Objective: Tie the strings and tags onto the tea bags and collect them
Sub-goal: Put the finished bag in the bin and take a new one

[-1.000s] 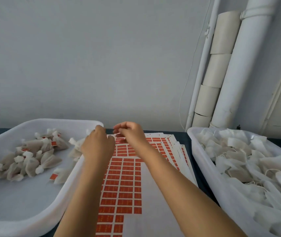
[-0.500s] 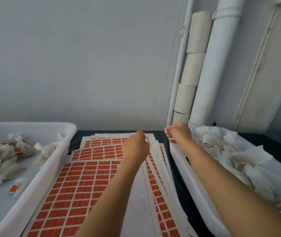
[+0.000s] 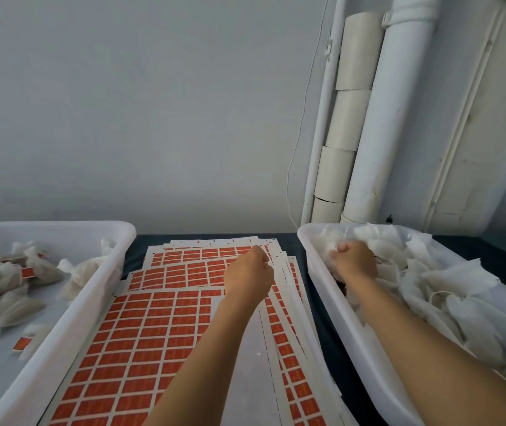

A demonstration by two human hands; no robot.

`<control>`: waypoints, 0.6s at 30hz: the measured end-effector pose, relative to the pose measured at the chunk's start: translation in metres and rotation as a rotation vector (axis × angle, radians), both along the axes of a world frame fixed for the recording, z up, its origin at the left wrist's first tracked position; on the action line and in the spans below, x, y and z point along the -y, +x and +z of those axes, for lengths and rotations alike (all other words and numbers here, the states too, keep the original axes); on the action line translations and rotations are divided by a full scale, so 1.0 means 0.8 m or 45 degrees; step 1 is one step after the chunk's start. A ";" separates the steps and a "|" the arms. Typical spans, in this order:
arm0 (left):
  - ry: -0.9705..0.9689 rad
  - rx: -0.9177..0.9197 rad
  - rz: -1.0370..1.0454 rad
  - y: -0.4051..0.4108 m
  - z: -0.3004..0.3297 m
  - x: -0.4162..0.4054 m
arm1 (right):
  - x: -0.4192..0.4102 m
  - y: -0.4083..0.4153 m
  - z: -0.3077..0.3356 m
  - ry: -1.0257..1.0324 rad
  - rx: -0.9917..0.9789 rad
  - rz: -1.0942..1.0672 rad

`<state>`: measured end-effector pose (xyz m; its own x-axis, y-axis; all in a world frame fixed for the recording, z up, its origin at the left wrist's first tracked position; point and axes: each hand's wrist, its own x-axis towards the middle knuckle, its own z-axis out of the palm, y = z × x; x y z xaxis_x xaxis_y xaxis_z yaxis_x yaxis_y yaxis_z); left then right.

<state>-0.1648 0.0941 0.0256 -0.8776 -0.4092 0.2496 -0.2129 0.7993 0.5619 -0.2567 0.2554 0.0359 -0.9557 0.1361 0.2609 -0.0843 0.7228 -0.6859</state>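
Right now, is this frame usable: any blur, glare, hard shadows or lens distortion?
Head view: soft, even light, no glare and no hard shadows; wide-angle bending shows in the pipes leaning at right; the left hand over the tag sheets and the right hand in the tea bag bin look slightly soft, so finger detail is unclear.

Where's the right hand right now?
In the head view, the right hand is right of centre, inside the white plastic bin of untied white tea bags, gripping one near its far-left corner.
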 end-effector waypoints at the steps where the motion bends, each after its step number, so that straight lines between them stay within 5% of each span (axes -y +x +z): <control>1: 0.011 -0.026 0.004 0.002 -0.001 0.006 | 0.001 0.000 0.006 -0.059 -0.077 0.021; 8: 0.617 -0.258 -0.218 0.016 0.009 0.030 | 0.035 0.024 0.084 -0.442 -0.441 0.359; 13: 0.951 -0.388 -0.552 0.042 0.016 0.041 | 0.080 0.066 0.087 -0.604 -0.104 0.783; 18: 1.014 -0.365 -0.529 0.061 -0.012 0.050 | 0.117 0.094 0.025 -0.531 0.192 0.918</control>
